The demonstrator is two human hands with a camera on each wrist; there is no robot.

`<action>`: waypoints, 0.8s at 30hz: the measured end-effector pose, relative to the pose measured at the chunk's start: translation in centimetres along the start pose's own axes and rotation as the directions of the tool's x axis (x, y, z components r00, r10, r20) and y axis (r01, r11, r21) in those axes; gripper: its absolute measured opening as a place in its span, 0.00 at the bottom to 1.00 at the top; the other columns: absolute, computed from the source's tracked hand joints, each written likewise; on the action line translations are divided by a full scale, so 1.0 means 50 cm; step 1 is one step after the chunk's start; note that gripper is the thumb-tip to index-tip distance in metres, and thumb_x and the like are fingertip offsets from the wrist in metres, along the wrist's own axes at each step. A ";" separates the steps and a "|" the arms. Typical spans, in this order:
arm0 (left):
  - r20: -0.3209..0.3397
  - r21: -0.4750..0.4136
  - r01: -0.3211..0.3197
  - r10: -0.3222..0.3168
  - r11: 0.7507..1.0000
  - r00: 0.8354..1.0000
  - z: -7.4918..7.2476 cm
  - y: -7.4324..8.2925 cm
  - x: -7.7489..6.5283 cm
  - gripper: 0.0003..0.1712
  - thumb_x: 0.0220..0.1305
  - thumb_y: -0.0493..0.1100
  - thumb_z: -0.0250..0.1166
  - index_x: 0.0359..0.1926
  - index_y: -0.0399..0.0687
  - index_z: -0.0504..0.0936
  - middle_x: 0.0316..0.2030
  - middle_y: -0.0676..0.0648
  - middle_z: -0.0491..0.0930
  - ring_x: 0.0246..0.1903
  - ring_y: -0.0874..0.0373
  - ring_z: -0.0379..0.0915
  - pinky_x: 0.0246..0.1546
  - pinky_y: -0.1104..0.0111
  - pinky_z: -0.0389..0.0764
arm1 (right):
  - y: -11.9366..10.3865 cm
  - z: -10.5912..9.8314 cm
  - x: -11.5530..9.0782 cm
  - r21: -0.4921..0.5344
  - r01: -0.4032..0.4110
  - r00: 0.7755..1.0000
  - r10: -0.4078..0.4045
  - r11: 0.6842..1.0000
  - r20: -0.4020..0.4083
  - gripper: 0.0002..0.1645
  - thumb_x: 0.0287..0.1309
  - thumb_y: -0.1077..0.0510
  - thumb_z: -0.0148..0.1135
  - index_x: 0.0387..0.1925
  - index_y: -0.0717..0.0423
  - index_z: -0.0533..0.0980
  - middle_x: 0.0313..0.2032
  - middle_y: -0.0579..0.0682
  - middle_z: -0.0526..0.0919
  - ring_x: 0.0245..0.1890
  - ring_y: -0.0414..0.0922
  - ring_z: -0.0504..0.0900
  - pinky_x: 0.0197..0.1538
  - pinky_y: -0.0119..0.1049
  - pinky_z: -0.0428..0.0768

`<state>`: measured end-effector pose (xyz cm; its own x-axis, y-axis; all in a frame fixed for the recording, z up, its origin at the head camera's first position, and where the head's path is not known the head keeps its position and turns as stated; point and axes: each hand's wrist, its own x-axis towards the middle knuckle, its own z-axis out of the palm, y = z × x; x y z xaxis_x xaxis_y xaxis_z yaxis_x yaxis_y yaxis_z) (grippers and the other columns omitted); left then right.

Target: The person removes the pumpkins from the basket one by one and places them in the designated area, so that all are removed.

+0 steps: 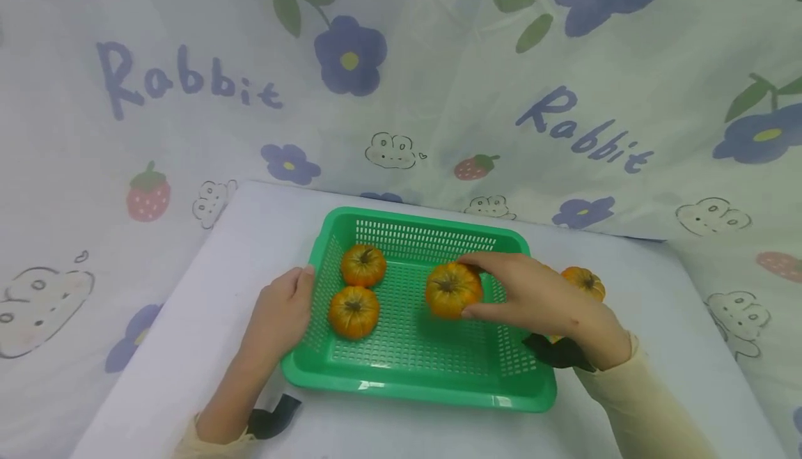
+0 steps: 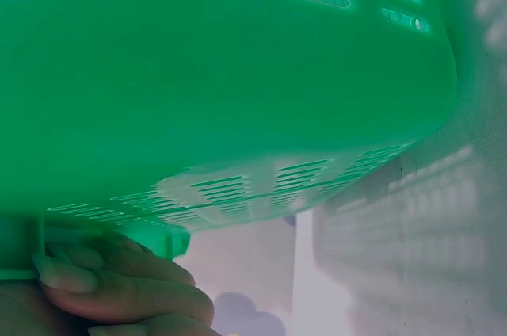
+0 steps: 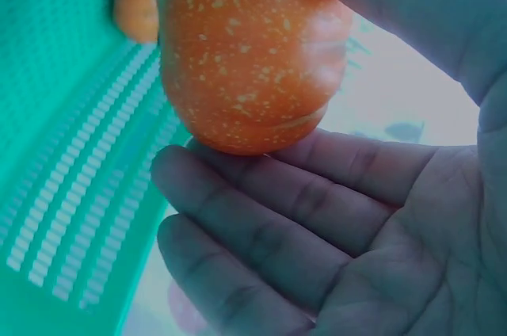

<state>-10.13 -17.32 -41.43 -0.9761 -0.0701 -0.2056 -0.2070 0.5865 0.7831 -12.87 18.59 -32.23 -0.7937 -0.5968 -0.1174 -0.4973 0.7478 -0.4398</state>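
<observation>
Nearest, at the right, lies a cream fabric sleeve [image 1: 651,407], and from it the right hand [image 1: 532,295] reaches in over a shallow green plastic basket [image 1: 420,393] with slotted walls. Its grip is narrowed to the width of one ribbed, squat orange pumpkin [image 1: 452,295], pinched between the thumb on the near side and the fingers on the far side. That pumpkin hangs above the basket floor, right of the middle, stem up. The left hand [image 1: 282,313] has its fingers curled about the basket's left rim.

Inside, two more orange pumpkins stand close together along the left wall: a far one [image 1: 363,265] and a near one [image 1: 354,313]. On the white worktop [image 1: 250,236], to the right of the basket, sits an orange-yellow pumpkin [image 1: 584,283]; orange patches around the right wrist suggest others there, but the arm hides too much to count them.

The step in hand looks to be setting the held pumpkin into the basket while the left hand steadies it. The next move would call for a short, level lowering onto the bare floor, clear of the pair, then spreading thumb and fingers without tipping the fruit.
</observation>
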 end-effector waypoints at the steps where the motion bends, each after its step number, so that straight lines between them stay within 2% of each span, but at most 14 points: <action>1: -0.003 0.001 -0.002 0.002 1.000 1.000 0.000 0.000 0.000 0.32 0.84 0.64 0.37 0.36 0.44 0.71 0.25 0.44 0.70 0.24 0.51 0.69 0.22 0.62 0.75 | 0.005 -0.003 -0.011 0.008 0.001 1.000 -0.001 1.000 -0.014 0.43 0.62 0.37 0.73 0.71 0.53 0.72 0.61 0.44 0.81 0.60 0.45 0.81 0.60 0.50 0.81; 10: 0.004 0.004 0.001 -0.001 1.000 1.000 0.000 0.003 0.002 0.33 0.84 0.65 0.37 0.38 0.43 0.73 0.25 0.44 0.71 0.23 0.51 0.71 0.22 0.62 0.76 | 0.045 -0.024 -0.115 0.036 -0.079 0.985 0.084 0.996 -0.151 0.42 0.63 0.35 0.72 0.71 0.51 0.72 0.61 0.44 0.81 0.57 0.45 0.82 0.57 0.55 0.82; 14: -0.001 0.014 -0.004 0.004 1.000 1.000 -0.001 0.003 0.003 0.34 0.83 0.65 0.36 0.37 0.43 0.72 0.25 0.44 0.70 0.23 0.51 0.69 0.23 0.61 0.75 | 0.067 -0.028 -0.160 0.067 -0.116 0.971 0.128 0.991 -0.203 0.41 0.64 0.40 0.73 0.72 0.48 0.71 0.63 0.44 0.80 0.58 0.49 0.82 0.57 0.58 0.81; 20: -0.003 0.009 -0.002 0.002 1.000 1.000 -0.002 0.000 0.003 0.34 0.83 0.65 0.36 0.37 0.43 0.72 0.25 0.44 0.71 0.23 0.51 0.70 0.23 0.61 0.75 | 0.108 -0.015 -0.223 0.061 -0.210 0.928 0.219 0.976 -0.302 0.42 0.61 0.45 0.77 0.73 0.44 0.70 0.64 0.46 0.81 0.57 0.54 0.84 0.55 0.58 0.81; 24: 0.003 0.007 0.004 -0.004 1.000 1.000 0.000 -0.002 0.004 0.35 0.83 0.66 0.36 0.37 0.43 0.73 0.25 0.44 0.71 0.23 0.51 0.70 0.22 0.61 0.75 | 0.137 -0.004 -0.261 0.096 -0.291 0.894 0.306 0.952 -0.327 0.43 0.62 0.46 0.77 0.73 0.49 0.69 0.67 0.55 0.78 0.60 0.63 0.80 0.54 0.65 0.80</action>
<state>-10.31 -17.40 -41.57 -0.9751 -0.0695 -0.2105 -0.2101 0.5921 0.7780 -5.98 31.58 -33.53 -0.9764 -0.2095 0.0519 -0.2090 0.8573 -0.4705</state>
